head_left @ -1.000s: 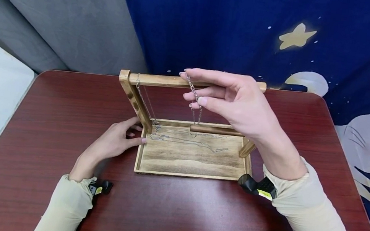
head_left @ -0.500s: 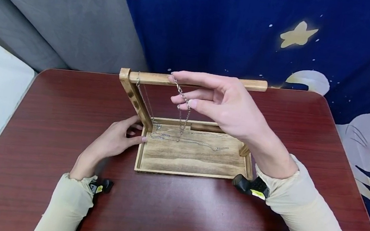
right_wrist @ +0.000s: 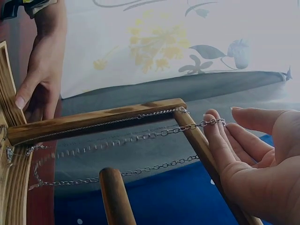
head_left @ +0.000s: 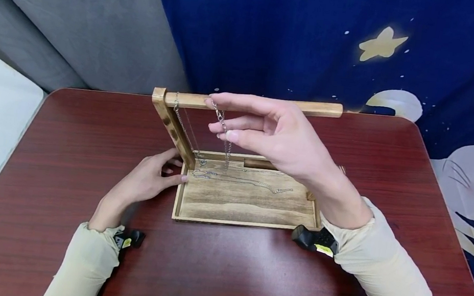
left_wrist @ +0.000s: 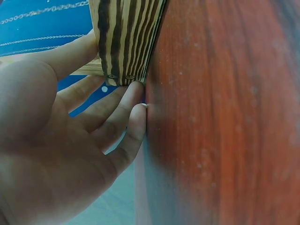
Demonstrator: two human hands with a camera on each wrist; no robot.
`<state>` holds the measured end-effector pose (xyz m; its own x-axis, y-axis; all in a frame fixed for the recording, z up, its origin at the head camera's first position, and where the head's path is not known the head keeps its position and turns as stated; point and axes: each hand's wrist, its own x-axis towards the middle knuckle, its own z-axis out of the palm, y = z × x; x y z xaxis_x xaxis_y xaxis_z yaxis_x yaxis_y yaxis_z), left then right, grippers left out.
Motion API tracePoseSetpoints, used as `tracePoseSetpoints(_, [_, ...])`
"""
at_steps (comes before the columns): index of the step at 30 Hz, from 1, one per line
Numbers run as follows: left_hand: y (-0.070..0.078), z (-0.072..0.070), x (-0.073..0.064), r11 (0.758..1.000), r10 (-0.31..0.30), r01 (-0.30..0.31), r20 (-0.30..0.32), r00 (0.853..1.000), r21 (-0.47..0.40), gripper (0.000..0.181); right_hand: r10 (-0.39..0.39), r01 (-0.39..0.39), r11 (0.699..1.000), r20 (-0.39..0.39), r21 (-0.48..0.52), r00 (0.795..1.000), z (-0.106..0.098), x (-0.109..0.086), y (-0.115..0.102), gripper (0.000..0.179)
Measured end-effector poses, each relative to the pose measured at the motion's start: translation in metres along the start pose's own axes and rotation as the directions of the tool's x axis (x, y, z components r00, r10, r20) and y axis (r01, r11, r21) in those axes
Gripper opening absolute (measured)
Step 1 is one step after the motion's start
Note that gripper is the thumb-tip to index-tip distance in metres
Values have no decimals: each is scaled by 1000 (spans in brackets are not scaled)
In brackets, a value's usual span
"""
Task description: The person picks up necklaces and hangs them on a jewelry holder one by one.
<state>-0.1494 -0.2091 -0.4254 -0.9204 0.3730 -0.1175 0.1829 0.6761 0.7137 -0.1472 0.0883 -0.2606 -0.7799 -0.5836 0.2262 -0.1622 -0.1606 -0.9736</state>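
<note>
In the head view my right hand is raised in front of the stand's top wooden bar. It holds a silver chain necklace, draped from the index fingertip past the thumb tip and hanging over the tray. The right wrist view shows its links running to the fingertips. My left hand grips the left end of the wooden jewelry stand, thumb on the tray's rim and fingers round the outer side. Seen from the left wrist, the fingertips touch the striped wood.
Another thin necklace hangs at the bar's left end, near the left post. More fine chains lie in the tray. A shorter, lower bar crosses the back. The stand sits on a dark red table.
My right hand has moved left along the top bar with the necklace, closer to the hanging one. The left hand stays at the tray's left end.
</note>
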Motion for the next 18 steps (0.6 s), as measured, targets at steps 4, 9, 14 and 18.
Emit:
tracePoseSetpoints(4, [0,1,0,1000,5,-5,-6,1000,-7,54,19,-20,999,12,27,1000,3,1,2,49])
tracePoseSetpoints(9, [0,1,0,1000,13,-13,-11,1000,-25,55,34,-34,999,8,37,999,4,1,6,49])
tracePoseSetpoints(14, [0,1,0,1000,15,-16,-12,1000,-23,55,17,-18,998,18,53,1000,4,2,10,49])
tracePoseSetpoints(18, [1,0,-1,1000,11,-11,-11,1000,-21,56,23,-24,998,30,63,999,5,2,13,49])
